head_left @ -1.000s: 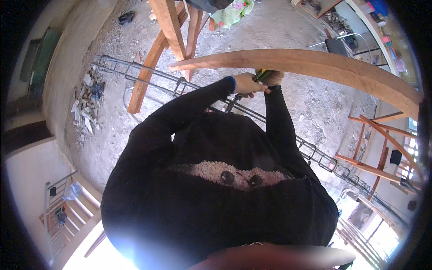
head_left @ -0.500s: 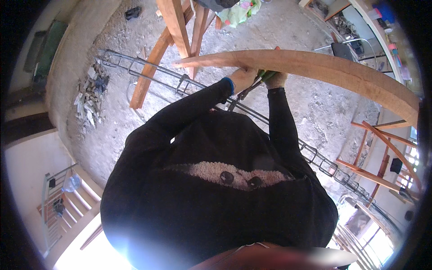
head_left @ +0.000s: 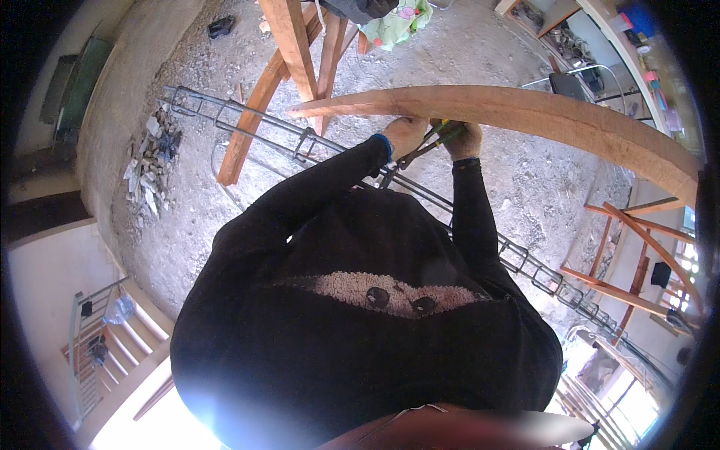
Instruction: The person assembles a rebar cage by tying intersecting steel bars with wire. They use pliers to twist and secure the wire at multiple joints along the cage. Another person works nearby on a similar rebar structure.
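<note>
My right hand (head_left: pixel 466 142), in a pale glove, is closed round pliers (head_left: pixel 448 132) with green and yellow handles. Their dark metal end slants down and left toward a rebar cage (head_left: pixel 306 144) of long bars and square stirrups. Beside the pliers is my left hand (head_left: pixel 406 138), also in a pale glove with a blue cuff. It looks curled closed, but its fingertips and anything inside them are hidden. Just beyond both hands a long wooden beam (head_left: pixel 517 106) crosses above the cage and covers part of the fingers.
Wooden trestle legs (head_left: pixel 291 46) stand ahead to the left, with a patterned green cloth (head_left: pixel 397 26) near their top. Rubble (head_left: pixel 151 165) lies on the left of the rough floor. Another timber trestle (head_left: pixel 637 259) is at right, and a folding chair (head_left: pixel 568 85) stands farther off.
My right hand has come slightly down and nearer, clear of the beam's edge, so more of the glove shows. The pliers have shifted slightly with it. My left hand has barely moved.
</note>
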